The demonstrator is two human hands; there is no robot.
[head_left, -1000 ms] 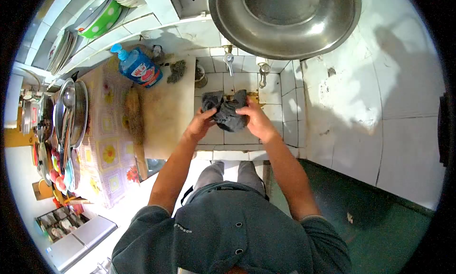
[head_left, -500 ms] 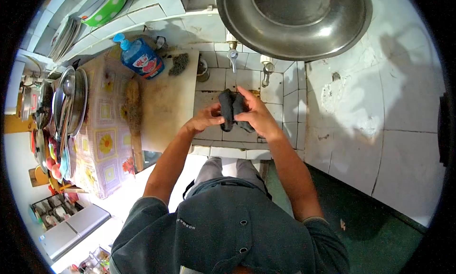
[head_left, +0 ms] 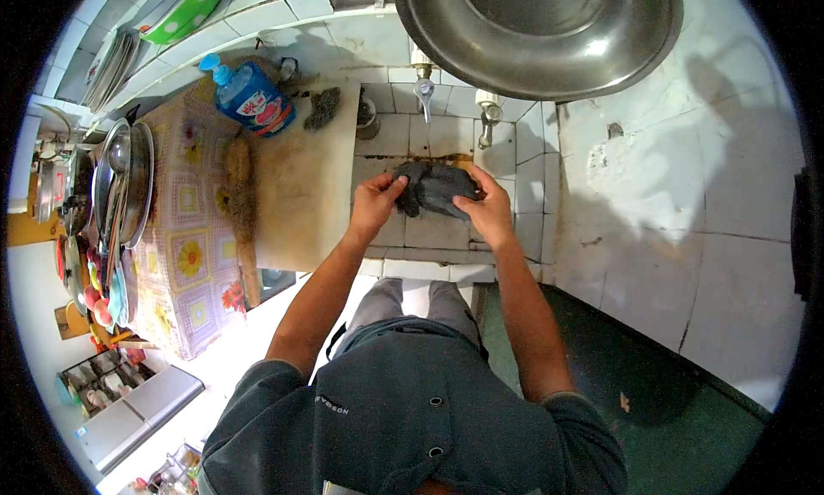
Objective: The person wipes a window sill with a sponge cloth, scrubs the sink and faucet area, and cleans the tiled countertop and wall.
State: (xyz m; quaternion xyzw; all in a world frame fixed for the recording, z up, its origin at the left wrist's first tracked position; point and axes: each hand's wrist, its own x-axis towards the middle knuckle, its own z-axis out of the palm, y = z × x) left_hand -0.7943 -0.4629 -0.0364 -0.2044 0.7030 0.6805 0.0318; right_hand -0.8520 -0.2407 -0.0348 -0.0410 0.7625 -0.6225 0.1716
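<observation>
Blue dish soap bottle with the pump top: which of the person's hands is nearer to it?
Left. The left hand grips the dark grey cloth on the side toward the blue dish soap bottle; the right hand holds the cloth's far side, over the tiled sink basin.

So the count: two hands, left hand (head_left: 373, 205) and right hand (head_left: 489, 214), both gripping one dark cloth (head_left: 436, 189). Two taps on the tiled wall, one tap (head_left: 423, 90) on the left and a second tap (head_left: 487, 117) just to its right. One big steel basin (head_left: 536, 32) up top, one blue soap bottle (head_left: 251, 100), one dark scrubber (head_left: 323, 107), one green polka-dot bowl (head_left: 180, 15), and one floral tablecloth (head_left: 184, 263). The plates stacked at far left are too jumbled to count.
</observation>
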